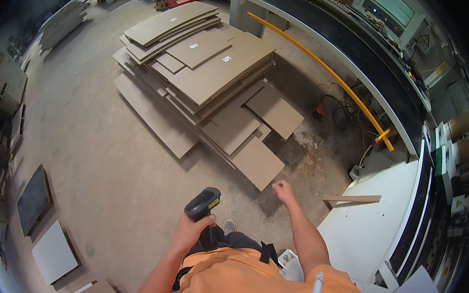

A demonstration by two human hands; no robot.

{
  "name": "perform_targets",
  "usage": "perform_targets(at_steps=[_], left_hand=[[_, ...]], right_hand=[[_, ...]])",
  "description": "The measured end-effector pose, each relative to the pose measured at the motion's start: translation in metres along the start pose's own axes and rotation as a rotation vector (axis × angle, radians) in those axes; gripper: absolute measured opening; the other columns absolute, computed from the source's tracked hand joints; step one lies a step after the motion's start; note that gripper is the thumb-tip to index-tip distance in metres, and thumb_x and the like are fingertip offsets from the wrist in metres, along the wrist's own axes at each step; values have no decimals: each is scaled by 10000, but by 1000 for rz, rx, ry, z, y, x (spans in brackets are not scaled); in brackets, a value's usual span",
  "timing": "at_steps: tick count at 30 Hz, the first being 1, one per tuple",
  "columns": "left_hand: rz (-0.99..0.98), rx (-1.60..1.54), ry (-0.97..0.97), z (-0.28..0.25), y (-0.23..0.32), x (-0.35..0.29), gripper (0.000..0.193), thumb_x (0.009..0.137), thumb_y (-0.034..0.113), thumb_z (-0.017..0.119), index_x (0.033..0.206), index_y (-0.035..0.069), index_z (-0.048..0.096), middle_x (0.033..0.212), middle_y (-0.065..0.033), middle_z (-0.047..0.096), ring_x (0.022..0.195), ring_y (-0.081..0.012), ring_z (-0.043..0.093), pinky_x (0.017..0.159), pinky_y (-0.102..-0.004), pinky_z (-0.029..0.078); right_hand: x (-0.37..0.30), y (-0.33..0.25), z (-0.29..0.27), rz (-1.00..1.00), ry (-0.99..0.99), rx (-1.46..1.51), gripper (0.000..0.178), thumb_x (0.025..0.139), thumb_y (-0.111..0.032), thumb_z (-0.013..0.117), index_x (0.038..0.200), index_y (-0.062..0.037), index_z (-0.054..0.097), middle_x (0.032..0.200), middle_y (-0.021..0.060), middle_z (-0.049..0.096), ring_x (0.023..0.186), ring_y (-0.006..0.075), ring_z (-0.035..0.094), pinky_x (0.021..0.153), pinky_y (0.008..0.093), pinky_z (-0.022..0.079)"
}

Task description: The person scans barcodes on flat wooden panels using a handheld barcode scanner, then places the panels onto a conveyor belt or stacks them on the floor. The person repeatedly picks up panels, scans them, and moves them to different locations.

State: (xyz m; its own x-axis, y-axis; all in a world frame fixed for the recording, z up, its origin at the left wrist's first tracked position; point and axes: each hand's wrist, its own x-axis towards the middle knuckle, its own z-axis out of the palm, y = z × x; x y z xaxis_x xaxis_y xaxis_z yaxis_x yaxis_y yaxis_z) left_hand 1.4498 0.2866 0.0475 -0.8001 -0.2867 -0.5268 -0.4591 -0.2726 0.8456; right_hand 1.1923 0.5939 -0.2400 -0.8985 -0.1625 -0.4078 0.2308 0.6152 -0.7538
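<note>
My left hand is wrapped round the grip of a dark grey barcode scanner with a yellow label on its side. The scanner is held in front of my body, its head pointing up and forward. My right hand is closed in a loose fist, and nothing shows in it. It hangs above the floor near the closest corner of a stack of brown boards, apart from it. Flat panels of different sizes make up the stack, some with small white labels. Smaller boards lie at its near end.
A long machine with a black conveyor belt and a yellow bar curves along the right. Its white table carries a wooden strip. Cables lie on the floor. A dark panel and a white panel are at left.
</note>
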Motion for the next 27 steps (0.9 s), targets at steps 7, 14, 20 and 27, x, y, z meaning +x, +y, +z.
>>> perform_targets(at_steps=[7, 14, 20, 27], left_hand=[[-56, 39, 46, -51, 76, 243, 329, 856, 362, 680, 953, 48, 663, 747, -17, 668, 522, -64, 508, 380, -249, 287], [-68, 55, 135, -121, 133, 573, 369, 841, 321, 736, 901, -39, 683, 764, -17, 606, 730, -111, 535, 672, -304, 446], [-20, 221, 262, -165, 171, 786, 471, 803, 407, 730, 915, -50, 710, 696, -86, 648, 672, -146, 591, 645, -333, 474], [-28, 259, 294, -177, 191, 881, 387, 794, 344, 737, 889, -31, 714, 684, -65, 635, 659, -142, 580, 645, -336, 480]], right_hand=[[197, -209, 33, -226, -22, -109, 293, 867, -204, 681, 1052, 24, 672, 939, 114, 707, 839, 168, 686, 758, 323, 539], [439, -291, 95, -48, -43, -321, 461, 844, -316, 718, 1146, 22, 632, 987, 161, 703, 925, 254, 664, 849, 373, 519], [667, -385, 144, 63, 250, -699, 725, 850, -466, 693, 1320, 44, 481, 1389, 293, 453, 1196, 429, 539, 1000, 472, 456], [824, -481, 157, -319, 436, -682, 793, 878, -494, 661, 1401, 55, 433, 1447, 231, 447, 1331, 397, 425, 1114, 448, 352]])
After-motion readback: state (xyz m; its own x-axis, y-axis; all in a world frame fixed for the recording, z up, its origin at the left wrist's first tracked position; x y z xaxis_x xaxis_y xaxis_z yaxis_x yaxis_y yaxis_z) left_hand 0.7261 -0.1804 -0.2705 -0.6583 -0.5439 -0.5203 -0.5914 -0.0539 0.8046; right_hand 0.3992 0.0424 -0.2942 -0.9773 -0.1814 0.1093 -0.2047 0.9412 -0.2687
